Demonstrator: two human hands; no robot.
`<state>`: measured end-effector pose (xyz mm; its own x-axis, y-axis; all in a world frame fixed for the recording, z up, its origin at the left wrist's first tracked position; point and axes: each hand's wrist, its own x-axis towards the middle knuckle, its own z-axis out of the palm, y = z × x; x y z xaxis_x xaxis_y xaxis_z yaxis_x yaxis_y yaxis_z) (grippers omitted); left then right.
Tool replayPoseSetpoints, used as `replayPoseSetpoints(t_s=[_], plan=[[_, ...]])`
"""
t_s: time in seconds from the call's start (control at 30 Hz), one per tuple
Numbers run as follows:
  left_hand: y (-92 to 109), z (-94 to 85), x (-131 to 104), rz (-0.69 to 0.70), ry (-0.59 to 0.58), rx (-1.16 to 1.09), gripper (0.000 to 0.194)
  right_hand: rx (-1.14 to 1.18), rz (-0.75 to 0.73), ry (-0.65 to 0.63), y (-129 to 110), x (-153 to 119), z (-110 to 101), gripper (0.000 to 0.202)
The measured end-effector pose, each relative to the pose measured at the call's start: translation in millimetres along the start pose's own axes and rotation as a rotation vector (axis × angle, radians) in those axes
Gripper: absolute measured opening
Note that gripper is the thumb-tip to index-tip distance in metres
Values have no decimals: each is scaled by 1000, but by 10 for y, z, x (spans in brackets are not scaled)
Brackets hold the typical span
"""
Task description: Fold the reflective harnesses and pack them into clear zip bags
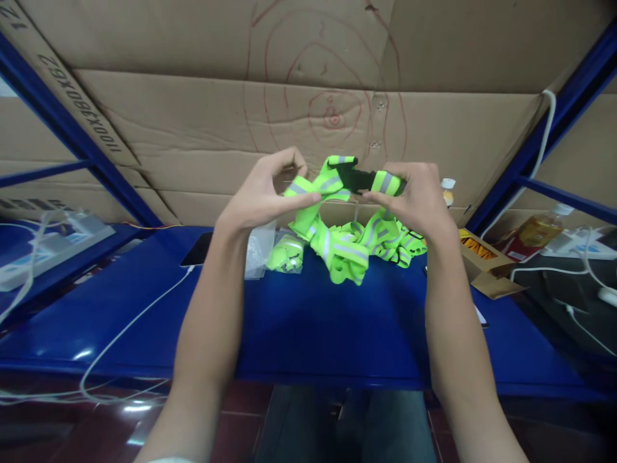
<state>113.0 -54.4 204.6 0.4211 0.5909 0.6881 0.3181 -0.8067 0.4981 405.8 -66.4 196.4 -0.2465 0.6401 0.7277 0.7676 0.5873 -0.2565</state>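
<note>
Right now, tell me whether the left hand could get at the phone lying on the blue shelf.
Probably yes: the phone lies uncovered just left of the left hand, but that hand holds the neon strap.

Both hands point(263, 193) point(414, 196) pinch a neon reflective strap point(332, 183) above the blue shelf point(308, 321)

black buckle point(359, 180) half hidden under right hand point(414, 199); phone point(197, 251) partly behind left hand's point(263, 193) forearm; bottle point(540, 231) label unreadable.
</note>
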Motion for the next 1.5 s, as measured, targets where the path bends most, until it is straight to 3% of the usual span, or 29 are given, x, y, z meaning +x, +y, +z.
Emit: replayPoseSetpoints(t_s=[0.1, 0.13, 0.17, 0.23, 0.3, 0.37, 0.43, 0.5, 0.57, 0.6, 0.67, 0.8, 0.9, 1.0, 1.13, 1.33, 1.5], plan=[[110, -62, -33, -54, -313, -52, 49, -42, 61, 133, 124, 1, -25, 49], [128, -58, -37, -98, -349, 18, 55, -35, 75, 166, 155, 3, -28, 47], [126, -35, -35, -136, -308, 107, 59, -14, 83, 187, 176, 4, -29, 46], [55, 69, -12, -156, -55, 239, 57, 73, 93, 186, 181, 3, -25, 46], [-85, 235, 29, -121, 178, 198, 61, 225, 113, 143, 138, -6, -7, 49], [-253, 429, 65, -110, 163, 62, 96, 417, 143, 105, 61, -22, 21, 53], [-410, 603, 83, -134, 12, -133, 110, 592, 181, 74, -14, -40, 43, 54], [-538, 704, 80, -211, -176, -329, 94, 704, 215, 31, -52, -50, 47, 53], [-624, 698, 71, -295, -291, -387, 77, 755, 237, 4, -32, -45, 34, 52], [-643, 655, 68, -306, -296, -341, 75, 767, 248, -3, -2, -36, 26, 53], [-612, 515, 64, -233, -198, -167, 81, 783, 285, -11, 74, -7, 20, 55], [-254, 266, 53, 19, 55, 96, 102, 854, 405, -108, 133, 44, 98, 56], [79, 284, 39, 124, -17, 199, 74, 934, 464, -243, 26, 50, 200, 57], [220, 404, 29, 165, -124, 221, 44, 980, 478, -334, -88, 39, 249, 61], [156, 500, 26, 243, -134, 186, 44, 909, 412, -343, -90, 24, 199, 62], [72, 563, 23, 201, -30, 239, 20, 580, 45, -141, -121, 46, 138, 61], [26, 560, 25, 207, -85, 358, 20, 493, 5, -135, -156, 60, 217, 63]])
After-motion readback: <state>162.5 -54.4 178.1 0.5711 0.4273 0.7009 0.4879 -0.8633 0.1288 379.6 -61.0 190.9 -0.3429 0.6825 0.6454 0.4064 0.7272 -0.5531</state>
